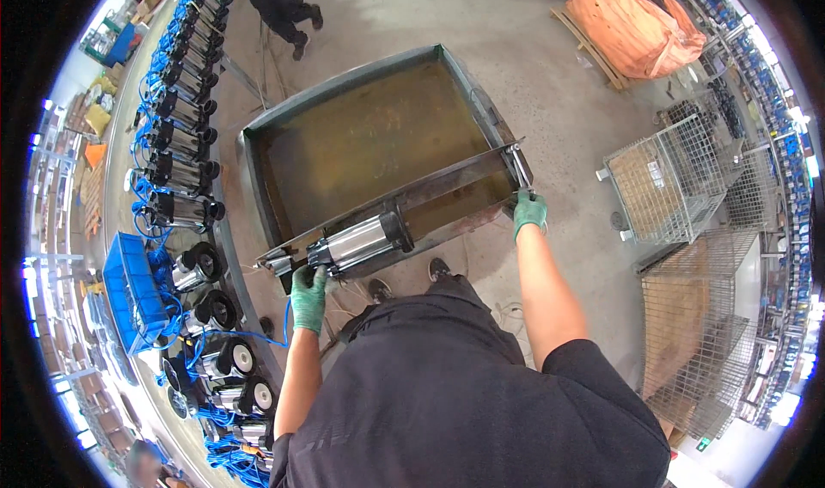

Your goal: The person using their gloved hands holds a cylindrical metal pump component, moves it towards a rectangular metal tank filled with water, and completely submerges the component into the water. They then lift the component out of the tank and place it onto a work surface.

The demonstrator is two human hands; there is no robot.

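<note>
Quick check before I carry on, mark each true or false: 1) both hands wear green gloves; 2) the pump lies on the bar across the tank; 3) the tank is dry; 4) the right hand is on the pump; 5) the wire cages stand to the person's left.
1) True: the left hand and the right hand both wear green gloves.
2) True: the silver pump lies on the metal bar that spans the tank.
3) False: the tank holds murky brownish liquid.
4) False: the right hand is at the far end of the bar; the left hand is at the pump's end.
5) False: the wire cages stand to the person's right.
</note>
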